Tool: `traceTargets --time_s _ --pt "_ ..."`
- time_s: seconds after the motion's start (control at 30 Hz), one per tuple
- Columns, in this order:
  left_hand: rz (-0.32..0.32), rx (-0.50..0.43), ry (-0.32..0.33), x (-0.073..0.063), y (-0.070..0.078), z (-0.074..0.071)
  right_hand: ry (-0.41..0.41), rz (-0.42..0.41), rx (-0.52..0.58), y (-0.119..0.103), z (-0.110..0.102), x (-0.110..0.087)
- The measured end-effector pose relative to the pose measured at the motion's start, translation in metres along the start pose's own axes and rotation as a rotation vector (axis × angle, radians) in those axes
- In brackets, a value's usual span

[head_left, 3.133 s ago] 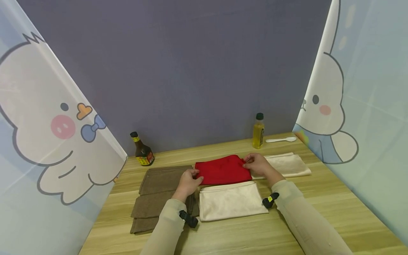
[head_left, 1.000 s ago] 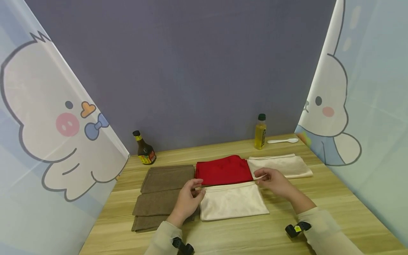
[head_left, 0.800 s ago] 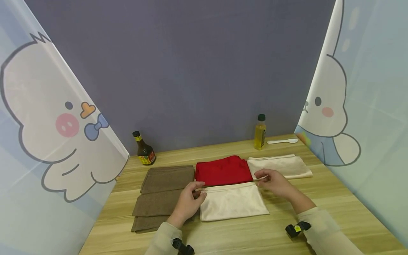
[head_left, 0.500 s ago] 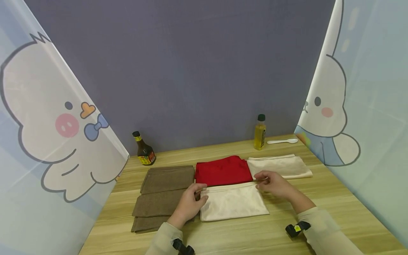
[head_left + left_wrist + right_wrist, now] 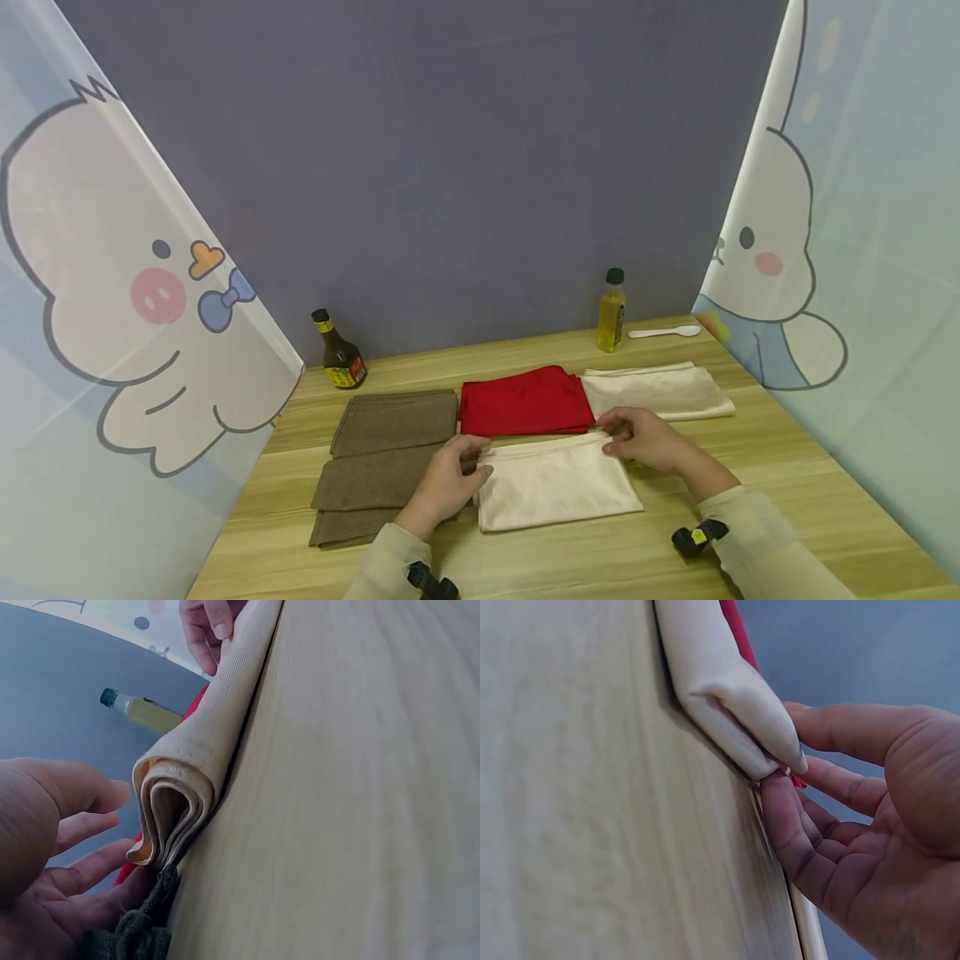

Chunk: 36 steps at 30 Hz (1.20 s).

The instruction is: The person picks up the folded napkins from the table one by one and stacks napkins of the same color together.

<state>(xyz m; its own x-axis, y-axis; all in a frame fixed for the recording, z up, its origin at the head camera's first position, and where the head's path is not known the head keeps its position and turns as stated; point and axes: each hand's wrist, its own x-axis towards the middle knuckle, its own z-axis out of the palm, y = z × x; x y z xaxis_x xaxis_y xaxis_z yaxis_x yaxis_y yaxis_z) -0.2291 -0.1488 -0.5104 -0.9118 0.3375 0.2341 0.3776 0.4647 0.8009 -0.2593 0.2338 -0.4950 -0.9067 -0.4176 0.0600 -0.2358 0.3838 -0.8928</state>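
Right fingers: where the front cream cloth [image 5: 558, 487] narrows to its far right corner, the thumb and a finger of the right hand [image 5: 651, 442] pinch the fold, at about 2 o'clock from the cloth's middle.
Left fingers: at 9 o'clock, the left hand [image 5: 445, 482] curves loosely about the cloth's left end, its thumb apart from the fabric; the lower fingers are partly hidden, so they may or may not be touching the edge.
Front cream cloth: folded into a flat rectangle, its layers rolled at the left end, lying on the wooden table [image 5: 562, 567] between the hands.
Red cloth: the folded red cloth [image 5: 528, 402] sits just behind, toward 12 o'clock.
Rear cream cloth: at 2 o'clock, the rear cream cloth [image 5: 667, 392] lies alongside the red one.
Brown cloths: the brown cloths [image 5: 371, 479] form a column from 9 to 10 o'clock.
Bottles: the dark bottle [image 5: 343, 360] stands at 10 o'clock, the yellow bottle [image 5: 611, 317] toward 1.
Spoon: the white spoon [image 5: 663, 332] lies at 1 o'clock, right of the yellow bottle.
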Motion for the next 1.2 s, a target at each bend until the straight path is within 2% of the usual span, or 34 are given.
traceTargets --time_s 0.3,0.4,0.53,0.77,1.2 --pt "-0.061 0.01 -0.081 -0.001 0.002 -0.001 -0.033 0.009 -0.027 0.005 -0.002 0.001" --pt "-0.063 0.022 -0.094 -0.001 0.002 0.0 -0.041 0.011 -0.04 0.006 -0.002 0.001" --pt "-0.057 0.06 -0.099 -0.001 0.001 0.001 -0.051 0.017 -0.057 0.007 -0.001 0.001" --pt "-0.089 0.123 -0.108 0.0 0.0 0.001 -0.065 0.003 -0.104 0.01 0.0 0.001" --pt "-0.098 0.127 -0.136 -0.002 0.0 0.001 -0.064 0.005 -0.157 0.009 0.0 -0.001"
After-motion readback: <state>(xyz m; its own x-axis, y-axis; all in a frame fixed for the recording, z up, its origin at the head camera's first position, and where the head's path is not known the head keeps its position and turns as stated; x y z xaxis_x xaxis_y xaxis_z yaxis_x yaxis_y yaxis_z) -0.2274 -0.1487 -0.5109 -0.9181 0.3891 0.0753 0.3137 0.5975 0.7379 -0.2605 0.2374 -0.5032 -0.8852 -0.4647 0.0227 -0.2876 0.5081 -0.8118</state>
